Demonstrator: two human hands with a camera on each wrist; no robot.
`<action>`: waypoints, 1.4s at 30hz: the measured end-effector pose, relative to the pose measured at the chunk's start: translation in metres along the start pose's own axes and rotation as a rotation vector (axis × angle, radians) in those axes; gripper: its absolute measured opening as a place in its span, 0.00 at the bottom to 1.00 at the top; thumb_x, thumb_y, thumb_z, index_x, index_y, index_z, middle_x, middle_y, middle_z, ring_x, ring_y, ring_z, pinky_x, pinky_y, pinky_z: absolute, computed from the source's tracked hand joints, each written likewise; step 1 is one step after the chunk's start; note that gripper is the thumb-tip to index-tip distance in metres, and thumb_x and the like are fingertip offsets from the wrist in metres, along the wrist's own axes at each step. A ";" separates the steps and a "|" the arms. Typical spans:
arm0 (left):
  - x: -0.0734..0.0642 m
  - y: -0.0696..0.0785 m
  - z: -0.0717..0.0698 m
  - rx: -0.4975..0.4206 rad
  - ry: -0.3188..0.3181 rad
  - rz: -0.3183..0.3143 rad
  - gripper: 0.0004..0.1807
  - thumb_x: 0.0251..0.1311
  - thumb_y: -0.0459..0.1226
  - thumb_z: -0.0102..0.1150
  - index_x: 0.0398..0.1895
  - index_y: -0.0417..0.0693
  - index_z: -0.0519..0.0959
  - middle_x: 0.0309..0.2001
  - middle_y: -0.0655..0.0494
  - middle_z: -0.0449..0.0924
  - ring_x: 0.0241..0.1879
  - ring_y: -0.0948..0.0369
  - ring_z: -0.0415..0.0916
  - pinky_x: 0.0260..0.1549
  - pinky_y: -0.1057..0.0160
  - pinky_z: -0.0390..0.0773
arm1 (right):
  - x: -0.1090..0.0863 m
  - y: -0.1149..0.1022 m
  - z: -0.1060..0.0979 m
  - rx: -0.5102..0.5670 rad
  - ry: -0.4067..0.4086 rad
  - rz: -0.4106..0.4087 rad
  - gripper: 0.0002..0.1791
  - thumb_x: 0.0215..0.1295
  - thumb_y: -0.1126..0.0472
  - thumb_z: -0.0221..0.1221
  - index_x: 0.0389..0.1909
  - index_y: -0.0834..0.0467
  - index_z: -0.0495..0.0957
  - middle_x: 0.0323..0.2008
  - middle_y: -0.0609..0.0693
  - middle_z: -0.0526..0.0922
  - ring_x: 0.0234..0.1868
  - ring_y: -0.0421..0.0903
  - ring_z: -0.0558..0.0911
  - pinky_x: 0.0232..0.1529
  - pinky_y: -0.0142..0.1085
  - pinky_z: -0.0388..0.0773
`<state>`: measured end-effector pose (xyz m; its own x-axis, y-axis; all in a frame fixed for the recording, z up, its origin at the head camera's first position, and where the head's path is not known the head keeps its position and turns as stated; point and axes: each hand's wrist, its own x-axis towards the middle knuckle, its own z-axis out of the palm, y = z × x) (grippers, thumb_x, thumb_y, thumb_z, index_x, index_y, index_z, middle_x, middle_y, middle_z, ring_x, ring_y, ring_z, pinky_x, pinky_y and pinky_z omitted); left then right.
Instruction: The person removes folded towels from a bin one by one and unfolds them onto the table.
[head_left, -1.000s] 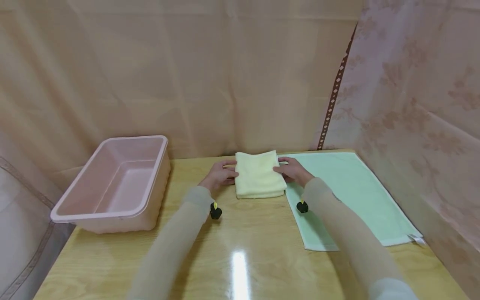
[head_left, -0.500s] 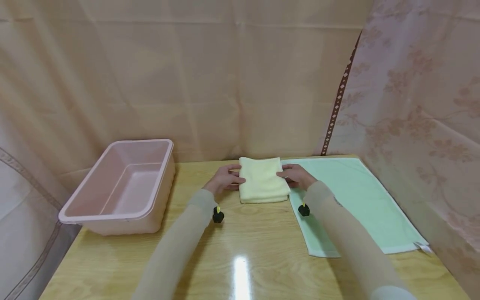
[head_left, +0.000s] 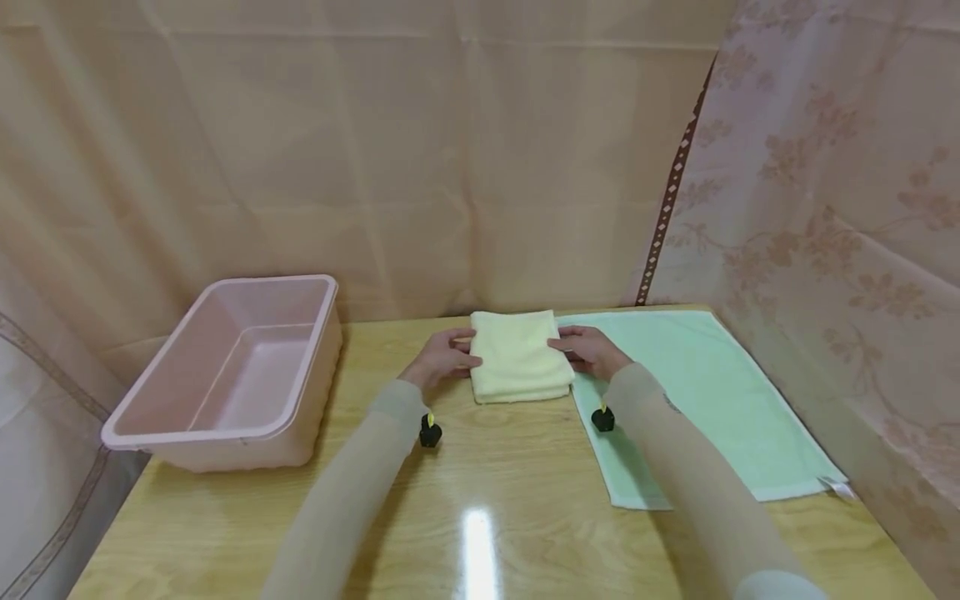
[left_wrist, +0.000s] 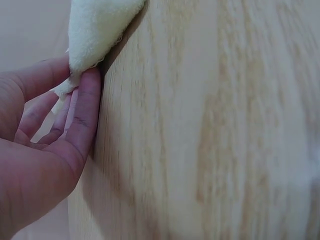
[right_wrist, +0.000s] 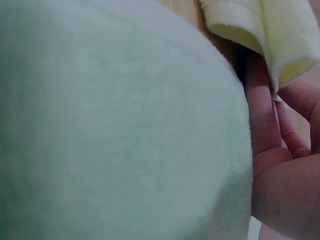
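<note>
A pale yellow towel point(head_left: 517, 354), folded into a thick square, lies near the back of the table. My left hand point(head_left: 441, 357) is at its left side, pinching the edge between thumb and fingers. In the left wrist view, a corner of the yellow towel point(left_wrist: 97, 32) shows between the fingertips, close to the wood. From the right side, my right hand point(head_left: 592, 350) pinches the opposite edge. Its fingers reach partly beneath the open folds of the yellow towel point(right_wrist: 292, 45) in the right wrist view; those fingertips are hidden.
A light green towel point(head_left: 697, 392) is spread flat on the right, partly under my right forearm. On the left stands a pink plastic basin point(head_left: 311, 400). The wooden table point(head_left: 525, 500) backs onto a beige curtain point(head_left: 405, 167), with a flowered curtain point(head_left: 840, 208) along the right.
The yellow towel's back edge, raised at one corner a second ago, now looks straighter and lower. Both hands stay on its sides. The head view shifted slightly; basin and green towel keep their places.
</note>
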<state>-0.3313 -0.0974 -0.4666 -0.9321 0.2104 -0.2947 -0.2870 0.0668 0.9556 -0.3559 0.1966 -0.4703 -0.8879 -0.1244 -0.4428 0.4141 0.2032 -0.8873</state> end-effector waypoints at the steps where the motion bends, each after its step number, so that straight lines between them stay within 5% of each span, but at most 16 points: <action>1: 0.000 0.001 0.000 0.002 -0.001 0.002 0.37 0.58 0.19 0.65 0.72 0.41 0.69 0.61 0.35 0.76 0.47 0.54 0.80 0.43 0.56 0.85 | 0.000 0.000 0.000 0.002 0.003 -0.005 0.35 0.67 0.55 0.68 0.72 0.58 0.67 0.42 0.45 0.84 0.37 0.40 0.83 0.37 0.32 0.81; 13: 0.005 0.014 -0.001 0.089 0.023 0.006 0.35 0.59 0.21 0.66 0.71 0.39 0.69 0.56 0.38 0.76 0.42 0.54 0.80 0.41 0.57 0.85 | 0.006 -0.012 -0.002 0.053 0.001 -0.008 0.34 0.71 0.54 0.64 0.74 0.57 0.66 0.47 0.48 0.83 0.37 0.41 0.84 0.36 0.32 0.82; 19: 0.002 0.025 0.000 0.277 0.059 0.153 0.29 0.60 0.27 0.67 0.67 0.36 0.74 0.59 0.38 0.76 0.53 0.51 0.76 0.47 0.60 0.79 | 0.002 -0.019 -0.009 0.073 -0.034 -0.017 0.32 0.74 0.56 0.60 0.74 0.60 0.65 0.40 0.46 0.84 0.34 0.39 0.84 0.34 0.31 0.82; 22: 0.001 0.028 0.007 0.301 0.060 0.215 0.26 0.62 0.30 0.66 0.65 0.35 0.76 0.57 0.39 0.78 0.54 0.51 0.77 0.49 0.59 0.79 | 0.001 -0.018 -0.010 0.117 -0.050 -0.025 0.31 0.76 0.57 0.59 0.74 0.62 0.64 0.38 0.45 0.85 0.35 0.39 0.84 0.34 0.31 0.82; 26: -0.001 0.027 0.018 0.371 -0.051 0.244 0.28 0.65 0.35 0.67 0.67 0.38 0.74 0.55 0.41 0.79 0.50 0.53 0.79 0.48 0.59 0.80 | 0.003 -0.011 -0.013 0.162 -0.066 -0.038 0.29 0.78 0.57 0.56 0.74 0.63 0.64 0.39 0.45 0.85 0.37 0.39 0.84 0.38 0.32 0.83; 33: -0.014 0.021 0.051 0.699 -0.322 0.371 0.37 0.63 0.47 0.70 0.71 0.44 0.71 0.69 0.49 0.72 0.68 0.52 0.68 0.66 0.54 0.68 | 0.004 0.006 -0.019 0.248 -0.097 -0.014 0.27 0.80 0.60 0.52 0.74 0.64 0.62 0.42 0.48 0.85 0.38 0.41 0.85 0.42 0.34 0.84; 37: -0.020 0.018 0.072 0.883 -0.386 0.405 0.42 0.64 0.53 0.67 0.77 0.46 0.64 0.76 0.49 0.61 0.77 0.53 0.52 0.73 0.55 0.56 | 0.003 0.011 -0.019 0.251 -0.119 -0.038 0.26 0.81 0.62 0.49 0.74 0.66 0.62 0.45 0.49 0.84 0.40 0.42 0.85 0.44 0.36 0.84; 42: -0.026 0.013 0.088 1.226 -0.440 0.440 0.49 0.73 0.58 0.51 0.82 0.45 0.40 0.81 0.45 0.34 0.80 0.51 0.27 0.76 0.49 0.35 | 0.003 0.009 -0.014 0.250 -0.124 -0.043 0.26 0.81 0.63 0.49 0.74 0.67 0.61 0.47 0.51 0.83 0.39 0.41 0.85 0.45 0.35 0.84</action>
<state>-0.2914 -0.0162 -0.4470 -0.6827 0.7115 -0.1666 0.6021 0.6769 0.4233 -0.3577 0.2115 -0.4779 -0.8808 -0.2486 -0.4029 0.4268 -0.0486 -0.9030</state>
